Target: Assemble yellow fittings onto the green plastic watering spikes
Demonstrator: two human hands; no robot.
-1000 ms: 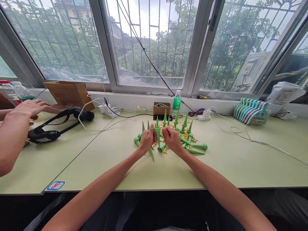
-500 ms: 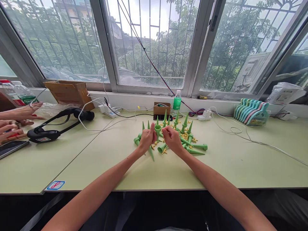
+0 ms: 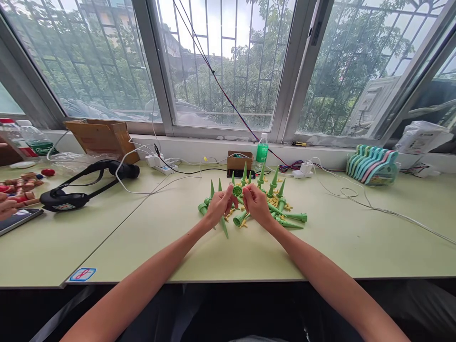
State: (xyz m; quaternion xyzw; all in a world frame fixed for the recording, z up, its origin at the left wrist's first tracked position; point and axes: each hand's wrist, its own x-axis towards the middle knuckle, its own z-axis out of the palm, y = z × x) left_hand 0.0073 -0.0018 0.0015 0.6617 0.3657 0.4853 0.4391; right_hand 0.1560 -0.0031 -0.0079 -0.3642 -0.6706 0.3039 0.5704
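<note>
My left hand (image 3: 220, 204) is closed around a green plastic watering spike (image 3: 237, 191), its round open end tipped toward me. Close beside that opening, my right hand (image 3: 255, 200) is pinched; whatever lies between its fingertips is too small to make out. Behind and around both hands are several more green spikes, some standing point-up like the tapered spike (image 3: 273, 183), others lying down like the capped spike (image 3: 296, 217). Small yellow valve pieces (image 3: 273, 201) are scattered among them on the pale table (image 3: 242, 259).
A green-labelled bottle (image 3: 262, 149) and a small brown box (image 3: 240, 159) stand at the back. Teal hangers (image 3: 372, 165) are at right. On the left lie a black headset (image 3: 71, 197), a phone (image 3: 19, 219), wooden toys (image 3: 23, 185) and part of another person's hand (image 3: 6, 208).
The spike in my left hand has tilted so its opening faces me, and it has shifted slightly right. The other person's hands have mostly withdrawn to the left, uncovering the wooden toys.
</note>
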